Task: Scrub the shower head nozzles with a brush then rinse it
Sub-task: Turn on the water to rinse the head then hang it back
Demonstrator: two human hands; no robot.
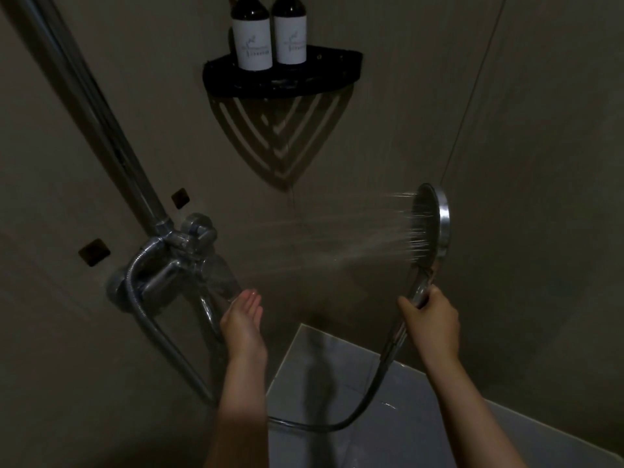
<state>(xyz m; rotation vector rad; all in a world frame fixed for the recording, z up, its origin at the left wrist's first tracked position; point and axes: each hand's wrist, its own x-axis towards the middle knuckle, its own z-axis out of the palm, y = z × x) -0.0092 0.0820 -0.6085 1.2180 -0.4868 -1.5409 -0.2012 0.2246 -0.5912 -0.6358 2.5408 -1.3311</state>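
Spraying leftward, the shower head (431,221) stands with its long axis upright, gripped by the curled right hand (434,320), while the left hand (243,315), fingers straight, hovers near the mixer tap (184,246).

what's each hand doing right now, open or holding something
Left hand: open, fingers straight, holding nothing, by the mixer tap.
Right hand: gripping the handle of the shower head, which is spraying water.

- Bottles (254,38), top centre: tops cut off by the edge, label print too small to read.
- Shower head (430,224) handle, lower right: partly hidden inside the right hand (434,319).
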